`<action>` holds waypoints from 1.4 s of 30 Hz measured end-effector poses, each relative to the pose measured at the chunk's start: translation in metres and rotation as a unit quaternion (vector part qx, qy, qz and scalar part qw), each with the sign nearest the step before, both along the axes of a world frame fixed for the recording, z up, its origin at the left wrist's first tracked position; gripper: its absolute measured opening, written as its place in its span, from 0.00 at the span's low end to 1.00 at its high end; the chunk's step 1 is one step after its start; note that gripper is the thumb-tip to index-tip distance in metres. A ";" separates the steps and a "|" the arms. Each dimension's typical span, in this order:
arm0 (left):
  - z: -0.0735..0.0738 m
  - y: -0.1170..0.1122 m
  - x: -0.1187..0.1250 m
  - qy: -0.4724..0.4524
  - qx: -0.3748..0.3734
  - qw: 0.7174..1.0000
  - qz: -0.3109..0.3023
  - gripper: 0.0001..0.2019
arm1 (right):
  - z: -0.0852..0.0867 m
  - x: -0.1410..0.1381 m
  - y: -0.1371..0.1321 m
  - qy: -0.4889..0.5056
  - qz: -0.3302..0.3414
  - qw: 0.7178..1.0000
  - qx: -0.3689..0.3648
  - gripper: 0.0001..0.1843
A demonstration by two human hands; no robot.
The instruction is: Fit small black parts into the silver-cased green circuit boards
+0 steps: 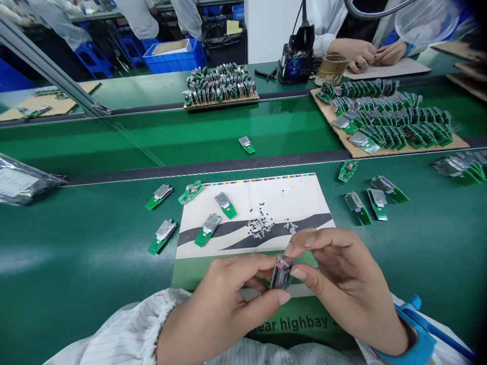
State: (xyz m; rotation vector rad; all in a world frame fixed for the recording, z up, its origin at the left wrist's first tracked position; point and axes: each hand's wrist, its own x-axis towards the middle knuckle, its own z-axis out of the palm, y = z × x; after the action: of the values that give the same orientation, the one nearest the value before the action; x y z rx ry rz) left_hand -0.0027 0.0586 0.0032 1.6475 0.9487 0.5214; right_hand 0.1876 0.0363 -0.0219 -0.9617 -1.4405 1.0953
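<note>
Low over the printed sheet (281, 192), my left hand (232, 294) pinches a small circuit board (281, 275) between thumb and fingers. The board has a silvery battery-like block and a pinkish top end, and it stands roughly upright. My right hand (342, 284) curls in from the other side, thumb and forefinger at the board's top end; whether a tiny piece is between them is too small to tell. Beyond my hands, a pile of tiny black and white strips (261, 227) lies on the sheet. Beside it rest a green board (208, 229) and another green board (225, 205).
Loose boards (378, 203) lie to the right. A cardboard tray (355, 151) holds rows of boards, and another loaded tray (220, 104) stands farther back. A sunken green channel (171, 137) crosses the bench. Opposite, a co-worker's hands (357, 53) are busy. A silvery bag (26, 180) lies left.
</note>
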 end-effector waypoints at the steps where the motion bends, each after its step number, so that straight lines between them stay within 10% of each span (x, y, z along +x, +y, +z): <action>1: 0.000 0.000 0.000 0.011 0.017 1.000 -0.003 0.12 | -0.001 -0.001 0.000 -0.001 -0.002 1.000 0.002 0.17; 9: -0.002 0.007 -0.003 0.067 0.195 0.976 -0.076 0.11 | -0.002 -0.002 0.002 0.001 -0.018 1.000 0.006 0.15; 15: 0.005 0.018 0.003 0.037 0.147 0.986 -0.066 0.08 | -0.005 0.009 0.010 -0.047 -0.001 0.999 0.000 0.13; 19: 0.005 0.062 0.019 -0.004 0.001 0.998 -0.059 0.20 | -0.009 0.025 0.023 -0.084 0.004 0.996 -0.034 0.08; 22: -0.001 0.126 0.039 0.121 0.105 0.983 -0.086 0.26 | -0.011 0.045 0.038 -0.148 -0.082 0.984 -0.049 0.08; 24: -0.010 0.175 0.055 0.234 0.240 0.940 -0.066 0.18 | -0.015 0.063 0.049 -0.272 -0.162 0.948 -0.040 0.10; 29: -0.047 0.258 0.085 0.284 0.277 0.917 -0.044 0.20 | -0.041 0.097 0.071 -0.576 -0.290 0.764 -0.007 0.05; 34: -0.074 0.274 0.098 0.292 0.283 0.913 -0.009 0.18 | -0.046 0.085 0.070 -0.634 -0.312 0.707 0.008 0.10; 39: -0.072 0.271 0.099 0.232 0.294 0.927 0.022 0.15 | -0.042 0.048 0.072 -0.519 -0.099 0.848 0.034 0.04; 42: -0.057 0.260 0.092 0.180 0.294 0.937 0.046 0.13 | -0.052 0.031 0.074 -0.485 -0.032 0.874 0.012 0.04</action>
State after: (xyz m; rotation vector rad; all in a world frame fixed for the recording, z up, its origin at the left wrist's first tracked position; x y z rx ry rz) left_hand 0.0893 0.3182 -0.0541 2.3028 1.2173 0.6169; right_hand 0.2191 0.1100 -0.0736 -1.6519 -2.1724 0.5100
